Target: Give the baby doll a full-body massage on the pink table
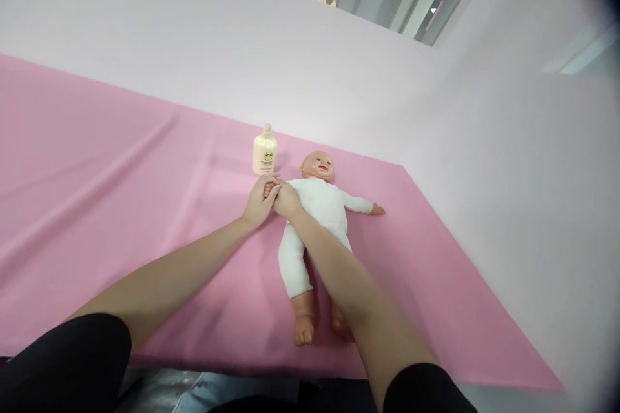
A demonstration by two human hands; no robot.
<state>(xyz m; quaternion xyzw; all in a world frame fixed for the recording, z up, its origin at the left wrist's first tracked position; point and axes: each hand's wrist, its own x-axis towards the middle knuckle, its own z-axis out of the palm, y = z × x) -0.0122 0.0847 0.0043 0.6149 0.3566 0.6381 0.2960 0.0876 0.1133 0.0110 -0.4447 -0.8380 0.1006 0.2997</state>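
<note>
Both hands are out over the pink sheet [121, 161] now, meeting at the doll's [320, 206] near arm. The doll lies flat on its back on the desk, head away from the person, legs pointing back toward them, which leaves the limbs open and easy to reach. Its far arm sticks straight out to the side, untouched.

The left hand [259, 201] comes in from the left, forearm stretched long and low across the sheet, fingers curled around the doll's small hand — a closed grip, thumb on top. The right hand [288, 202] crosses over the doll's legs and belly, wrist bent down, and looks wrapped around the doll's arm just beside the left hand; the two touch. How tightly the right fingers close I cannot tell, since the back of the hand hides them.

A cream lotion bottle [264, 151] stands upright just beyond the hands, near the doll's head — within easy reach, cap on top, touched by neither hand
</note>
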